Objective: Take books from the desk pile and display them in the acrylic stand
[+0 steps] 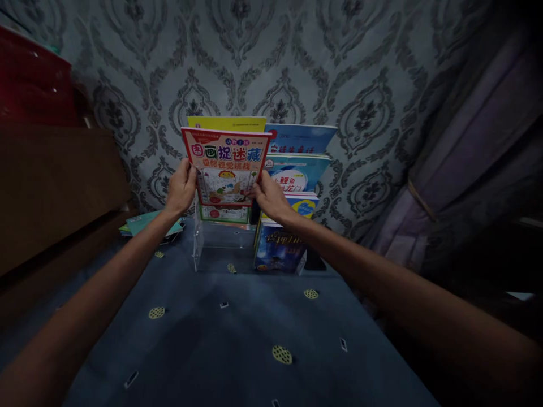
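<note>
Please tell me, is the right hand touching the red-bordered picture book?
Touching. The head view shows the right hand gripping the right edge of the red-bordered picture book, partly covering its front.

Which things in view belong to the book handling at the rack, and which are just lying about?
In the job:
left hand
right hand
red-bordered book, held by both
clear rack
books on its right side

Apparently just about:
flat pile left of rack
red object
wooden cabinet
tied curtain

Left hand (181,185) and right hand (270,195) pinch red book (229,155) by its side edges, in front of yellow book (227,124); clear rack (197,243) below.
</note>
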Demonstrator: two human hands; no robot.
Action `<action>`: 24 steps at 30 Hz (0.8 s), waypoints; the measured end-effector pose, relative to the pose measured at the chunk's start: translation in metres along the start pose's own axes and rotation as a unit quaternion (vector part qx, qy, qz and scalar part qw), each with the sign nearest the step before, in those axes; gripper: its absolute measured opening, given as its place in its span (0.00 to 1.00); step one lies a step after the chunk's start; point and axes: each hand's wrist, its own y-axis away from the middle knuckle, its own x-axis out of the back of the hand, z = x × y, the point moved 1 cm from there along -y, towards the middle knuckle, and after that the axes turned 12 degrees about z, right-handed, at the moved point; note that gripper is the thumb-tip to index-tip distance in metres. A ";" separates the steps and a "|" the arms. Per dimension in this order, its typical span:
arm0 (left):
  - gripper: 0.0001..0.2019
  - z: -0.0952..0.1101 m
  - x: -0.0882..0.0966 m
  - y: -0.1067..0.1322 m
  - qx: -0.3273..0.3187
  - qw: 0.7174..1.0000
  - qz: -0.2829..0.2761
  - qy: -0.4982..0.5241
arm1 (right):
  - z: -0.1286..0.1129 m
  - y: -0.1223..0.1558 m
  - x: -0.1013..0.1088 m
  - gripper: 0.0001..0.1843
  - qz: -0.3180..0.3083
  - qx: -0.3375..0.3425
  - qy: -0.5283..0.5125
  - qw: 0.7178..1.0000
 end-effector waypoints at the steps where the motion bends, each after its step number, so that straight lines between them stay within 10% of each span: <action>1: 0.18 -0.003 0.000 0.002 0.005 1.000 -0.006 0.000 | 0.000 0.000 -0.001 0.10 -0.003 -0.011 0.001 1.000; 24: 0.13 0.016 -0.002 0.030 0.050 0.952 -0.097 -0.285 | -0.038 0.002 0.013 0.20 0.007 -0.047 0.159 0.986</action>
